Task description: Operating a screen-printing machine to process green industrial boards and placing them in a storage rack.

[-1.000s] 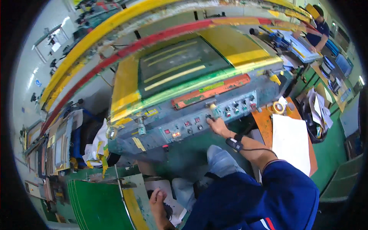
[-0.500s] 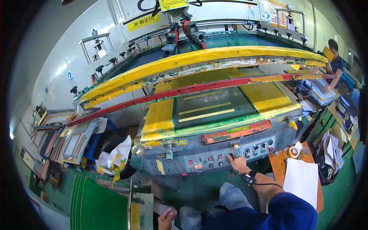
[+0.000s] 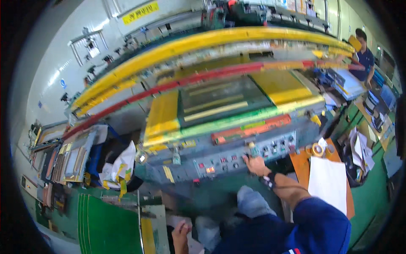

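Note:
My right hand (image 3: pixel 256 165) reaches to the control panel (image 3: pixel 218 168) on the front of a large printing machine. Its fingers are closed at a small dark knob on the panel, which they mostly cover. Above the panel lies the machine's bed (image 3: pixel 224 99), dark in the middle with pale tape strips and yellow sides. Over the bed hangs a yellow-edged frame (image 3: pixel 203 45), with a red bar (image 3: pixel 190 80) below it. Low down, my left hand (image 3: pixel 181 236) is closed, its fingers curled beside a whitish sheet (image 3: pixel 192 243); what they hold, if anything, is unclear.
Green curved boards (image 3: pixel 110 224) stand at lower left. A bin with crumpled paper (image 3: pixel 120 167) is left of the machine. To the right, an orange board (image 3: pixel 298 163) carries a white sheet (image 3: pixel 326 182) and tape rolls (image 3: pixel 318 149). Another person (image 3: pixel 364 59) stands at far right.
The whole view has shifted, so the machine appears higher and further left, with some blur. My right hand stays at the panel. The other person's arm has moved back from the nearby stack.

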Motion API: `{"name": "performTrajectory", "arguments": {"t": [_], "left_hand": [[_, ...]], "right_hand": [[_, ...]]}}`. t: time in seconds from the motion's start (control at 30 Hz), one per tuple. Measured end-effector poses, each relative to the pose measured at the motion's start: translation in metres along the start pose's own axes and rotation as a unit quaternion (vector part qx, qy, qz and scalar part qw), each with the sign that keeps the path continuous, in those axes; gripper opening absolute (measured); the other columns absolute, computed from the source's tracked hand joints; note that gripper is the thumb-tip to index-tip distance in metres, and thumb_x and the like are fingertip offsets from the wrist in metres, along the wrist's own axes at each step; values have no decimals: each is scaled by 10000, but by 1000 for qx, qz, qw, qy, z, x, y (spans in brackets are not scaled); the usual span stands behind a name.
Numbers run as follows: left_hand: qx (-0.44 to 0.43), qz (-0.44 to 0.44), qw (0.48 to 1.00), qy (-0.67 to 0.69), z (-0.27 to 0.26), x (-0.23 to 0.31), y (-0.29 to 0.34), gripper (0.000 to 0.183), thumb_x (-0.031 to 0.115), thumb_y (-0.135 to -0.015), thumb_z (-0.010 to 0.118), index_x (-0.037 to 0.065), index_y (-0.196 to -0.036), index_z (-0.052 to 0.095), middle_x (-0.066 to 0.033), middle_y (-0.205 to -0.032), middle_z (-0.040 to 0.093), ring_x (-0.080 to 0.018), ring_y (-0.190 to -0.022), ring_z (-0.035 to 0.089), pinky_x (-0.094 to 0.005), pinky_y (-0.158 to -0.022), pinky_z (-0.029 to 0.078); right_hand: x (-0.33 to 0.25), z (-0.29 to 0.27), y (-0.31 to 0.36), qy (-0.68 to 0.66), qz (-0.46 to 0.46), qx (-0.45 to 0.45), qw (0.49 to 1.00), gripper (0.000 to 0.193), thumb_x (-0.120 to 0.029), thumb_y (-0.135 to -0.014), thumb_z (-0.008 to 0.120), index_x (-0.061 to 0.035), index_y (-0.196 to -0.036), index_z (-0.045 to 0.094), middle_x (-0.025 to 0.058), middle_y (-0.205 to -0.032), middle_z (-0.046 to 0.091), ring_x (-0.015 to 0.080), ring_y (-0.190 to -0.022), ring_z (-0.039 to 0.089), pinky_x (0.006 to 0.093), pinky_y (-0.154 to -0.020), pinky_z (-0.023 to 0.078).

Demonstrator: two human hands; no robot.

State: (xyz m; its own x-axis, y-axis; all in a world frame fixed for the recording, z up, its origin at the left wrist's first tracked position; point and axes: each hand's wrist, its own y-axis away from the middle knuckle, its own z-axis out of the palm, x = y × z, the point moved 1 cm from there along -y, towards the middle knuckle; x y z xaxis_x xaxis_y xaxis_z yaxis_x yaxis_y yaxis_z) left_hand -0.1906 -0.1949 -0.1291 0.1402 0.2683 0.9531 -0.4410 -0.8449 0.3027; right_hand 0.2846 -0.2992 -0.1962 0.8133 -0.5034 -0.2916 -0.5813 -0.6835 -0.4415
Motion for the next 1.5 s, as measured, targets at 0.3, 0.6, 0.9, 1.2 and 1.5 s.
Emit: {"name": "performTrajectory", "arguments": {"t": [0.3,0.6,0.9,1.2,1.5], "left_hand": [[22,-15,998,49,17,7,-1,292,109,-884,591,-73,-1112,597,-122,-953,647,-190,-854,649,-304,-828,522],[1,21,999,29,17,10,5,287,112,-892,587,-73,-1112,596,-127,-957,657,-191,-844,649,-301,-809,520],[-70,2,995,66,-15,-38,-13,292,138,-871,589,-58,-1088,576,-80,-848,599,-143,-771,577,-280,-742,498],[-3,-5,1000,-11,24,15,2,350,126,-848,607,-50,-1148,567,-126,-988,643,-190,-854,618,-297,-796,501],[6,-17,1000,8,16,3,8,323,147,-896,581,-54,-1150,574,-121,-965,652,-200,-870,631,-323,-824,514]], "right_hand": [[6,-5,-10,63,-1,-13,998,465,-381,-981,387,-12,-820,621,165,-554,592,363,-513,605,461,-461,481],[15,-1,-1,136,-120,15,983,224,-229,-933,527,-43,-900,648,112,-640,537,276,-455,530,411,-365,412],[0,-4,5,64,-89,46,993,357,-293,-950,505,23,-830,620,140,-551,539,318,-411,518,429,-378,414],[9,-3,-13,49,-57,54,996,412,-340,-943,517,15,-747,590,151,-506,517,343,-418,528,446,-377,417],[6,5,-2,64,-36,16,997,371,-329,-960,457,-21,-860,637,121,-572,594,291,-482,594,419,-433,473]]}}
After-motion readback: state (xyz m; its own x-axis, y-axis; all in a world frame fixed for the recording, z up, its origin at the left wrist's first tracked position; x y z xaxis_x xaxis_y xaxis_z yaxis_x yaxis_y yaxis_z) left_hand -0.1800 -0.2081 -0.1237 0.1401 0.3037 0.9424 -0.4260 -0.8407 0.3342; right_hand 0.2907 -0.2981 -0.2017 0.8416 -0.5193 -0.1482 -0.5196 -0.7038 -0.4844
